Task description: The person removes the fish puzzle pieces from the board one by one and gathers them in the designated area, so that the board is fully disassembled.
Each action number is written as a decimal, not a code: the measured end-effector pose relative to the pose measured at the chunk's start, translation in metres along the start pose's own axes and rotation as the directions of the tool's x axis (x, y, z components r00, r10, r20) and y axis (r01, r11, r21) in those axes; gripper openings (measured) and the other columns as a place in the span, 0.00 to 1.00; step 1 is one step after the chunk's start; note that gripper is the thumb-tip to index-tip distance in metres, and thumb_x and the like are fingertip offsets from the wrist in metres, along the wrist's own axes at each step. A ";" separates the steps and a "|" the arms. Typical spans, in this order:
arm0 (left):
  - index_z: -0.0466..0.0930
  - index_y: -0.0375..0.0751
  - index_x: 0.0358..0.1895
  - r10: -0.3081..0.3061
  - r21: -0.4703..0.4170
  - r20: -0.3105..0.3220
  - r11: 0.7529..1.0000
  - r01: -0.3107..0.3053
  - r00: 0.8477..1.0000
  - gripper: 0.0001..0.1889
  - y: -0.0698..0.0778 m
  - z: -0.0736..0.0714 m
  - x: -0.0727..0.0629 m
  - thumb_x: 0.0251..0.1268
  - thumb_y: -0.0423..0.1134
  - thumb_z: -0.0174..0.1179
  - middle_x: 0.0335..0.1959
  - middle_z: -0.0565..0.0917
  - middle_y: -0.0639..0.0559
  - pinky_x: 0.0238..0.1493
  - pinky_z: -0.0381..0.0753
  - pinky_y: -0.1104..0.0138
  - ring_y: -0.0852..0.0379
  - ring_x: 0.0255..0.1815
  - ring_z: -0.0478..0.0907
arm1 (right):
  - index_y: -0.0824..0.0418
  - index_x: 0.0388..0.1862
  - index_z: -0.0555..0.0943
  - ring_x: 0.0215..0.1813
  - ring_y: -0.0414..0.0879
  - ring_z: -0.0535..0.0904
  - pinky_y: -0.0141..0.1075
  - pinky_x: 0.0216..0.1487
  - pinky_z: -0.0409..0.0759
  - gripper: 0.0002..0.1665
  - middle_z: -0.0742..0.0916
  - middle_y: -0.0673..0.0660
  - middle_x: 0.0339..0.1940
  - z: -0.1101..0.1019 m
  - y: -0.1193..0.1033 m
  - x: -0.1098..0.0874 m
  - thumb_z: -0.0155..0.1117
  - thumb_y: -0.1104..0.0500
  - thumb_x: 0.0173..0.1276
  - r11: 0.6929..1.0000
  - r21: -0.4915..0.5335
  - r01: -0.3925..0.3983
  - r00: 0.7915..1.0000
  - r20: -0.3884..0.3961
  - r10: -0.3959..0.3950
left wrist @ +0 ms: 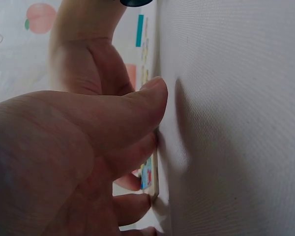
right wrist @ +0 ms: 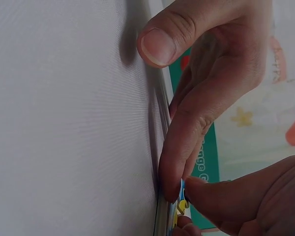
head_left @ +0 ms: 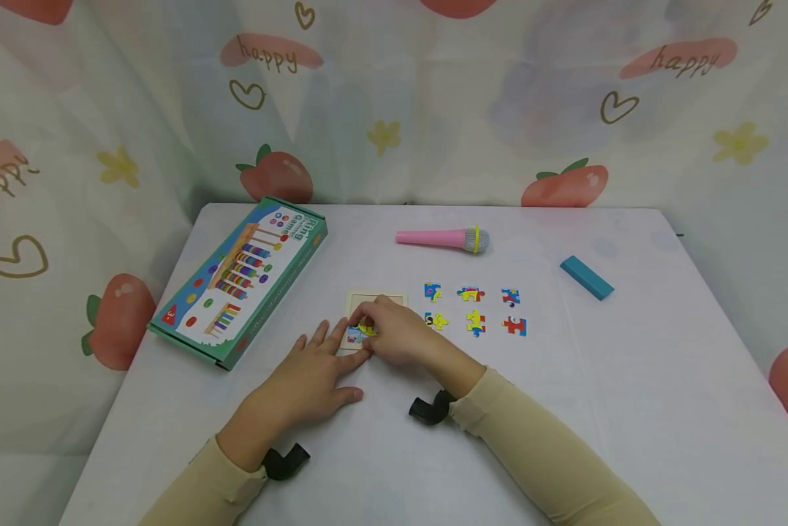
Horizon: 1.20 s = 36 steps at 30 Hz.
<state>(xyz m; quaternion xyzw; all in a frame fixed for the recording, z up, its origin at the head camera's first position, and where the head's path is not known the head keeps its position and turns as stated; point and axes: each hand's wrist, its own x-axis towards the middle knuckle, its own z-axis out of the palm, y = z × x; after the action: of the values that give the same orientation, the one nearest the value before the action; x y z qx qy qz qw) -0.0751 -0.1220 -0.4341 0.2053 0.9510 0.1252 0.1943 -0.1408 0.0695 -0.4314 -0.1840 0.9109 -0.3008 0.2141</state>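
A small wooden puzzle board [head_left: 394, 299] lies on the table between both hands, with colourful pieces in its near left part. My left hand [head_left: 305, 383] is spread flat, its fingertips touching the board's left and near edges; the thumb stands apart over the cloth. Over the board, my right hand [head_left: 400, 332] has thumb and fingers bent together on a yellow and blue puzzle piece [right wrist: 182, 205], partly hidden by the fingers. Right of the board, several loose jigsaw pieces [head_left: 476, 323] lie in two rows.
A green game box [head_left: 236, 285] lies at the left of the white table [head_left: 565, 438]. Behind the loose pieces is a pink toy microphone [head_left: 433, 238]. A blue-green block [head_left: 587, 277] lies at the right. Black curved mounts [head_left: 286, 462] sit by both wrists. Printed curtains hang behind.
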 end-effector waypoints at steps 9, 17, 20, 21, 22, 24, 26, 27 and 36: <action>0.70 0.69 0.80 0.000 -0.004 -0.002 1.000 0.000 1.000 0.36 -0.001 0.001 0.000 0.71 0.61 0.69 0.91 0.50 0.43 0.84 0.52 0.29 0.31 0.91 0.46 | 0.49 0.57 0.87 0.56 0.46 0.83 0.47 0.62 0.82 0.16 0.85 0.49 0.54 0.008 0.008 0.001 0.71 0.61 0.73 0.999 0.002 0.039 0.996 -0.079 -0.039; 0.69 0.71 0.81 -0.008 0.003 0.007 1.000 0.008 1.000 0.36 0.000 0.000 0.000 0.71 0.60 0.70 0.91 0.50 0.43 0.84 0.52 0.29 0.31 0.91 0.45 | 0.49 0.62 0.86 0.54 0.46 0.82 0.46 0.63 0.82 0.21 0.88 0.49 0.53 0.006 0.013 0.000 0.70 0.64 0.74 0.990 0.139 0.030 0.995 -0.098 -0.016; 0.70 0.71 0.80 -0.007 0.003 0.008 1.000 0.007 1.000 0.36 0.000 0.000 0.000 0.71 0.60 0.70 0.91 0.50 0.43 0.84 0.52 0.29 0.32 0.91 0.45 | 0.50 0.63 0.87 0.55 0.47 0.82 0.46 0.64 0.82 0.21 0.88 0.50 0.52 0.004 0.013 -0.001 0.69 0.65 0.74 0.986 0.163 0.035 0.994 -0.105 -0.018; 0.70 0.71 0.80 -0.006 0.002 0.010 1.000 0.005 1.000 0.36 0.000 0.000 0.000 0.71 0.60 0.70 0.91 0.50 0.43 0.84 0.52 0.29 0.32 0.91 0.45 | 0.50 0.63 0.87 0.55 0.47 0.82 0.46 0.64 0.82 0.21 0.89 0.50 0.52 0.003 0.013 -0.001 0.68 0.65 0.74 0.985 0.169 0.036 0.994 -0.105 -0.019; 0.70 0.71 0.80 -0.004 0.001 0.013 1.000 0.004 1.000 0.36 0.000 -0.001 0.000 0.71 0.60 0.70 0.91 0.50 0.43 0.84 0.52 0.29 0.32 0.91 0.45 | 0.51 0.63 0.87 0.54 0.47 0.82 0.45 0.63 0.82 0.21 0.89 0.50 0.51 0.002 0.012 -0.001 0.68 0.66 0.74 0.984 0.173 0.038 0.994 -0.103 -0.021; 0.70 0.71 0.80 -0.003 -0.001 0.019 1.000 0.003 1.000 0.36 0.000 -0.002 0.000 0.71 0.60 0.69 0.91 0.50 0.43 0.85 0.51 0.30 0.32 0.91 0.45 | 0.52 0.62 0.87 0.52 0.47 0.82 0.44 0.61 0.83 0.21 0.89 0.51 0.50 0.001 0.012 0.000 0.68 0.67 0.73 0.983 0.178 0.042 0.995 -0.096 -0.025; 0.70 0.71 0.80 -0.002 -0.003 0.024 1.000 0.002 1.000 0.36 0.000 -0.002 0.000 0.71 0.59 0.69 0.91 0.49 0.44 0.85 0.51 0.30 0.32 0.91 0.44 | 0.53 0.62 0.88 0.51 0.46 0.82 0.43 0.59 0.82 0.21 0.88 0.51 0.48 0.000 0.012 0.002 0.68 0.67 0.73 0.984 0.175 0.043 0.996 -0.085 -0.028; 0.70 0.71 0.80 -0.002 -0.004 0.026 1.000 0.002 1.000 0.36 0.000 -0.002 0.000 0.71 0.59 0.69 0.91 0.49 0.44 0.85 0.51 0.30 0.32 0.91 0.44 | 0.53 0.62 0.88 0.50 0.46 0.82 0.43 0.59 0.82 0.21 0.88 0.51 0.47 -0.001 0.011 0.003 0.68 0.67 0.73 0.985 0.167 0.043 0.996 -0.078 -0.030; 0.69 0.71 0.81 0.018 -0.008 0.025 1.000 -0.018 1.000 0.36 -0.003 -0.003 -0.001 0.72 0.60 0.68 0.91 0.48 0.43 0.84 0.52 0.29 0.31 0.91 0.45 | 0.55 0.56 0.90 0.42 0.45 0.82 0.39 0.49 0.81 0.17 0.87 0.52 0.41 -0.008 0.000 0.012 0.69 0.67 0.72 0.995 0.097 0.020 0.999 -0.029 -0.017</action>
<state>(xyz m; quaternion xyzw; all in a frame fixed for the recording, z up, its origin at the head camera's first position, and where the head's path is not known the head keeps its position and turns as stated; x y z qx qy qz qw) -0.0768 -0.1252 -0.4324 0.2146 0.9462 0.1279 0.2057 -0.1551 0.0674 -0.4292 -0.1777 0.8964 -0.3492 0.2073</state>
